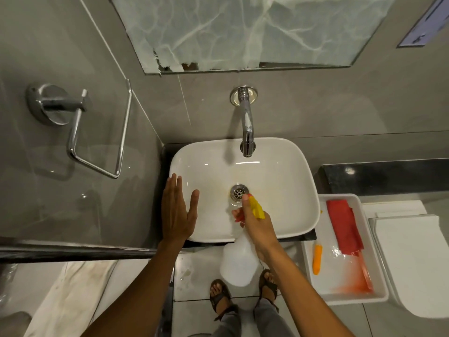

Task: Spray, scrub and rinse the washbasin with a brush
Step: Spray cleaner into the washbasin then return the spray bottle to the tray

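Note:
A white washbasin [279, 171] stands on a dark counter, with a metal drain [239, 192] at its middle and a faint yellowish stain around it. My right hand [258, 227] grips a white spray bottle [239, 263] by its yellow and red trigger head [257, 207], which points into the basin near the drain. My left hand [178, 212] rests flat with fingers spread on the basin's left rim and holds nothing. An orange-handled brush [317, 259] lies in a white tray [379, 296] to the right.
A chrome tap [247, 127] juts from the grey wall over the basin's far edge. A red cloth [343, 224] lies in the tray. A white toilet [418, 259] is at far right, a chrome towel holder [80, 132] at left. My sandalled feet [221, 297] stand below.

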Action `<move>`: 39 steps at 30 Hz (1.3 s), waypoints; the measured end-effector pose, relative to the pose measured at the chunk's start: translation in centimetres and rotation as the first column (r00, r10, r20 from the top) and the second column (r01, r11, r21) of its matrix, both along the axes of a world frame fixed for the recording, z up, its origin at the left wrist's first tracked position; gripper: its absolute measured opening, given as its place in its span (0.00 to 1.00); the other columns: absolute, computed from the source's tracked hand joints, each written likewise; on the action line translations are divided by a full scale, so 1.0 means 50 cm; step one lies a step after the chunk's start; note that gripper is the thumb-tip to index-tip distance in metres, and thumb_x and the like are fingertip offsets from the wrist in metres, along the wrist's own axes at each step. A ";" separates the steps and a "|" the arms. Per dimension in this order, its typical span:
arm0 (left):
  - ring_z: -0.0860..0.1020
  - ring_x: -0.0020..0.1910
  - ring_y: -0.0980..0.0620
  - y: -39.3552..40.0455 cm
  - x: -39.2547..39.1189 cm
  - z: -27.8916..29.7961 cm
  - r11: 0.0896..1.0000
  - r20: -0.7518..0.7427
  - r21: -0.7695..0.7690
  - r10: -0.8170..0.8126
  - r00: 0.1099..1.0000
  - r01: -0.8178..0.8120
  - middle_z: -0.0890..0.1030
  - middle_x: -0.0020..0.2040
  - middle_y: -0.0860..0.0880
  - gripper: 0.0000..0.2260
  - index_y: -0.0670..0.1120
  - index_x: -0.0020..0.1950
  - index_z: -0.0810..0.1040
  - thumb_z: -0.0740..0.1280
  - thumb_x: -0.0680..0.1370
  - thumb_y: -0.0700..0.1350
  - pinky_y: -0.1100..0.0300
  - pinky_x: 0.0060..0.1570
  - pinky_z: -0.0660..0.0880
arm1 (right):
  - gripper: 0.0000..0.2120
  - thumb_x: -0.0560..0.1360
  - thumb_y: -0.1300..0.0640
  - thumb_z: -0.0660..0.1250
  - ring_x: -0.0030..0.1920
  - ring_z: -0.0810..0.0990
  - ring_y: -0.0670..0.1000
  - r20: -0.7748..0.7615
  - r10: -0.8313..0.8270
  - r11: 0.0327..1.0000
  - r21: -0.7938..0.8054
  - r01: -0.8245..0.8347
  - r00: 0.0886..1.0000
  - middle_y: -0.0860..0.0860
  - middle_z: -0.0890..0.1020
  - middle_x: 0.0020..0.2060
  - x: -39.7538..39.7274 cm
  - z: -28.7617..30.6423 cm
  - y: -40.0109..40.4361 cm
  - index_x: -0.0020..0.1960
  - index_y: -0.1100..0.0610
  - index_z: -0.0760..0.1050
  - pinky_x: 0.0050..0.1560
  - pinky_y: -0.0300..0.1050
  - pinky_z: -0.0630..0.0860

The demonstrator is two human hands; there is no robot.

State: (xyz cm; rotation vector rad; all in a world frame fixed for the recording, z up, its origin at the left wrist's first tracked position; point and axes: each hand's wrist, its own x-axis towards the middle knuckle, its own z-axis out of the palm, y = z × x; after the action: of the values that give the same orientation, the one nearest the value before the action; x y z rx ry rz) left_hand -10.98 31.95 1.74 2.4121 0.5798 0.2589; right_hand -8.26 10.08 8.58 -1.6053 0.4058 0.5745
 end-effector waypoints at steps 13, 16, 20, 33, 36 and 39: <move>0.56 0.89 0.45 -0.003 0.000 0.005 1.000 0.006 0.014 0.004 1.000 -0.004 0.58 0.89 0.48 0.43 0.48 0.88 0.59 0.44 0.82 0.75 0.44 0.86 0.57 | 0.28 0.83 0.34 0.58 0.43 0.85 0.47 0.219 -0.303 0.915 -0.203 0.348 0.927 0.50 0.88 0.41 0.018 -0.014 -0.119 0.48 0.56 0.85 0.45 0.38 0.78; 0.56 0.88 0.45 -0.003 -0.001 0.005 1.000 0.003 0.021 0.004 1.000 -0.004 0.59 0.89 0.48 0.43 0.48 0.88 0.60 0.44 0.82 0.75 0.44 0.86 0.57 | 0.30 0.83 0.34 0.58 0.38 0.85 0.49 0.220 -0.292 0.901 -0.263 0.345 0.931 0.52 0.87 0.32 0.019 -0.023 -0.118 0.40 0.56 0.83 0.43 0.40 0.79; 0.57 0.88 0.44 -0.003 -0.002 0.005 1.000 -0.004 0.021 0.005 1.000 -0.005 0.59 0.89 0.47 0.44 0.47 0.88 0.60 0.44 0.82 0.75 0.42 0.86 0.58 | 0.29 0.83 0.36 0.60 0.36 0.85 0.51 0.127 -0.272 0.916 -0.269 0.297 0.954 0.52 0.87 0.32 0.037 -0.023 -0.118 0.40 0.57 0.83 0.42 0.44 0.79; 0.58 0.88 0.43 -0.003 -0.004 0.011 1.000 0.011 -0.007 0.000 1.000 0.000 0.61 0.88 0.46 0.46 0.46 0.87 0.62 0.43 0.81 0.77 0.42 0.85 0.59 | 0.27 0.84 0.38 0.60 0.36 0.85 0.51 0.082 -0.153 0.957 -0.236 0.168 0.985 0.53 0.87 0.31 0.042 -0.010 -0.114 0.41 0.59 0.82 0.48 0.45 0.80; 0.58 0.88 0.43 -0.002 -0.004 0.011 1.000 0.015 -0.018 -0.001 1.000 0.001 0.61 0.88 0.46 0.46 0.46 0.87 0.62 0.43 0.80 0.77 0.42 0.85 0.58 | 0.26 0.83 0.38 0.62 0.37 0.87 0.55 0.078 -0.139 0.962 -0.228 0.153 0.987 0.53 0.86 0.29 0.037 -0.004 -0.114 0.38 0.56 0.79 0.50 0.49 0.82; 0.58 0.88 0.43 -0.001 -0.006 0.011 0.999 0.016 -0.032 -0.006 1.000 0.006 0.61 0.88 0.46 0.46 0.46 0.87 0.63 0.43 0.80 0.77 0.43 0.85 0.58 | 0.24 0.82 0.38 0.64 0.47 0.89 0.61 0.074 -0.148 0.983 -0.096 0.155 0.986 0.58 0.90 0.38 0.027 0.012 -0.120 0.45 0.58 0.83 0.55 0.54 0.86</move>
State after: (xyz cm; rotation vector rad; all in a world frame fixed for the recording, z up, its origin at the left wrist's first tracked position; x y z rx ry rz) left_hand -11.26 31.92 2.29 2.3790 0.5651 0.2641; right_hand -6.90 4.06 9.18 -1.6692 0.5094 0.3888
